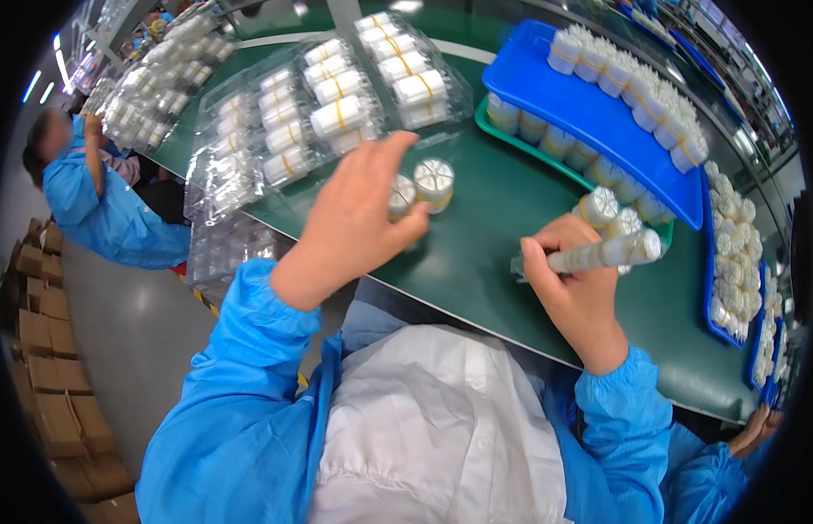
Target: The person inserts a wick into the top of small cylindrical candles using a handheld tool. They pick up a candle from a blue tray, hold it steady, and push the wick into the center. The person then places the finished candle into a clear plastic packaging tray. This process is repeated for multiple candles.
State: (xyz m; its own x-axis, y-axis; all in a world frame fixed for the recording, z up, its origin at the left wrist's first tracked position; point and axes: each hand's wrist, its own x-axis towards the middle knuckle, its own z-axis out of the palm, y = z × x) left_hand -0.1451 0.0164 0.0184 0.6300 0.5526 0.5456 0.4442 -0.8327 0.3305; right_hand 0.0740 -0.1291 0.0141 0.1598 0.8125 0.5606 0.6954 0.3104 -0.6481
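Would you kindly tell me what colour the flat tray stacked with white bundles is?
Bright blue: the flat plastic tray shows best in the head view, upper right, resting over a green tray.

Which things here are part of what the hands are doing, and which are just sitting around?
In hand:
left hand on white round bundles
right hand holding clear packed sleeve

Lying about:
blue tray
clear blister packs
cardboard boxes

Table (494, 227): dark green surface, curved far edge. Clear plastic blister trays (336, 105) holding white cylindrical bundles with yellow bands, rowed across far left. Two white round bundles (421, 183) standing upright near centre, just beside each other. Green tray (546, 157) at right, filled with banded bundles; blue tray (590, 113) stacked on top, carrying more bundles. Further blue trays (729, 262) along right edge.
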